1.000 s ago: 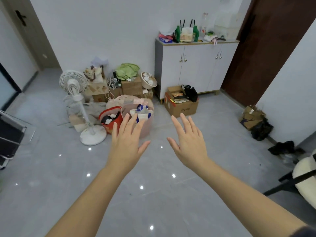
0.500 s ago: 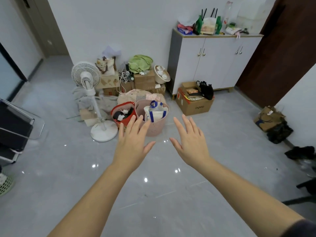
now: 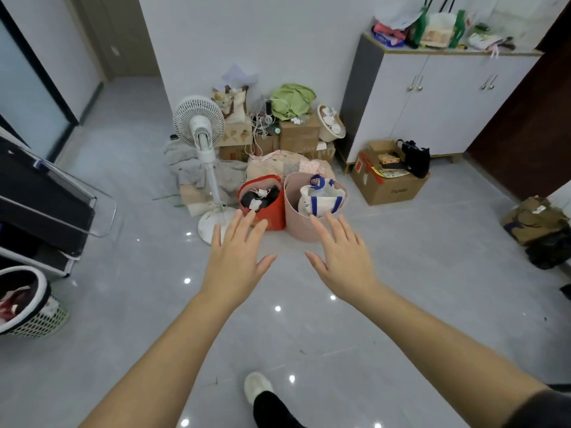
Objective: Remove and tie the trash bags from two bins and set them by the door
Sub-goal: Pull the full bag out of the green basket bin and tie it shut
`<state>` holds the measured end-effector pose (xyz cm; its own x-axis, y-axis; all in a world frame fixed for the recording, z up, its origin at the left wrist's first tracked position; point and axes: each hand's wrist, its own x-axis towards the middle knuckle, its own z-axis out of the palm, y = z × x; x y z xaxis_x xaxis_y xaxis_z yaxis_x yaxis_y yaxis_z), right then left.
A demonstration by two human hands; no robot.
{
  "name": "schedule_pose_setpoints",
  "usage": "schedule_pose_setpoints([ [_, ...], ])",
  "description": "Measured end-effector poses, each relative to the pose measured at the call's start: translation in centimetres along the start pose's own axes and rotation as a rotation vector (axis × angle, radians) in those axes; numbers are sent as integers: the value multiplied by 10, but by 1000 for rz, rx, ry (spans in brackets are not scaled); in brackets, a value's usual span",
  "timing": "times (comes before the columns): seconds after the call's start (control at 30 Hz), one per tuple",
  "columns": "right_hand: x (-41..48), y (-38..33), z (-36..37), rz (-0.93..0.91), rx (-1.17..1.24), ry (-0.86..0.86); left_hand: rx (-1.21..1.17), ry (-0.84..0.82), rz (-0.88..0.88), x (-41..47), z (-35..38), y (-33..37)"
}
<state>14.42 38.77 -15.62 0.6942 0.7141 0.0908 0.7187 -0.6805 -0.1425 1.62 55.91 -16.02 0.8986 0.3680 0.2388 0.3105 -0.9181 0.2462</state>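
Observation:
My left hand (image 3: pixel 236 256) and my right hand (image 3: pixel 341 256) are stretched out in front of me over the grey floor, palms down, fingers spread, holding nothing. Just beyond their fingertips stand a red bin (image 3: pixel 272 213) with dark and white things in it and a pink bin (image 3: pixel 299 220) holding a white bag with blue straps (image 3: pixel 321 200). A white mesh bin with a dark liner (image 3: pixel 37 313) and rubbish inside sits at the far left edge. A dark brown door (image 3: pixel 525 125) is at the right.
A white standing fan (image 3: pixel 200 131) is left of the red bin, with cardboard boxes (image 3: pixel 298 134) and cloth piled behind. A white cabinet (image 3: pixel 441 97) and an open box (image 3: pixel 389 183) stand to the right. A black rack (image 3: pixel 40 199) is at left. My foot (image 3: pixel 258 386) shows below.
The view has moved closer to the two bins and turned left, bringing the white mesh bin into sight. Both hands stay spread and empty, now nearer the bins.

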Motion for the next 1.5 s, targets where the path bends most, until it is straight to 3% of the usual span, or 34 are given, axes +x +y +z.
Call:
schedule_pose_setpoints([
  [0.63,224,-143,81,-179,-34,-154,40,-147,-124,86,9,-228],
  [1.1,279,-388,153,-135,104,-305,-23,-285,-176,32,-32,-490],
  [1.5,366,-551,250,-296,157,-499,-61,-329,-428,-1,-21,-679],
])
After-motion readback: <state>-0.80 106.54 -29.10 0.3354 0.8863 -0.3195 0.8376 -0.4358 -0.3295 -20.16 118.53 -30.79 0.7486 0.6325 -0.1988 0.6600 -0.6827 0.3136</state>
